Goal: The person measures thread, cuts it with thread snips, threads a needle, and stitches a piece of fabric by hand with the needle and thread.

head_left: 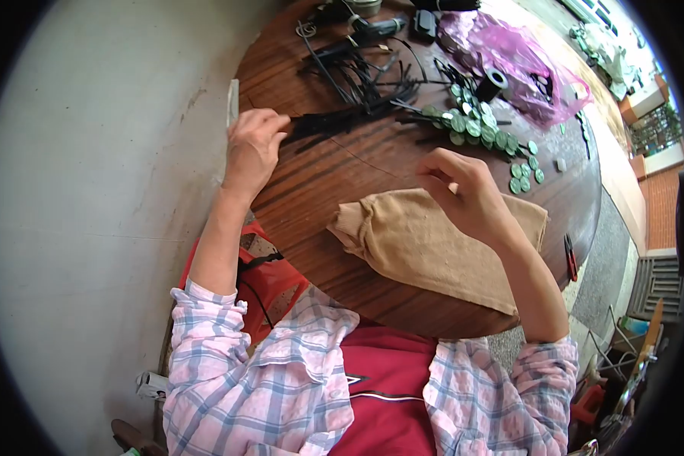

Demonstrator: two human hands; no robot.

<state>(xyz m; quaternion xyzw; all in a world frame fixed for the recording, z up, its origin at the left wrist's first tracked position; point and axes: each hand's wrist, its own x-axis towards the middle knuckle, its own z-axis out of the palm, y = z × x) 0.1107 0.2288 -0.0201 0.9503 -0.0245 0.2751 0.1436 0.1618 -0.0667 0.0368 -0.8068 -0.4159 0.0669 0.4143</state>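
My left hand (252, 152) is raised at the table's left edge, fingers bent and drawn together, close to the ends of a bundle of black strips (323, 121). What its fingertips hold, if anything, is too small to make out. A thin dark thread or wire (365, 160) crosses the table from near the black strips toward my right hand (470, 194). The right hand is curled with fingers pinched at the end of that thread. Under it lies a folded tan knitted cloth (425, 243) with a ribbed end, perhaps a sleeve.
Green round discs (482, 129) lie in clusters on the round wooden table (304, 213), beside a black spool (492, 83). A pink plastic bag (509, 61) sits at the back right. Red-handled cutters (570, 258) rest at the right edge. A red stool (270, 285) stands below left.
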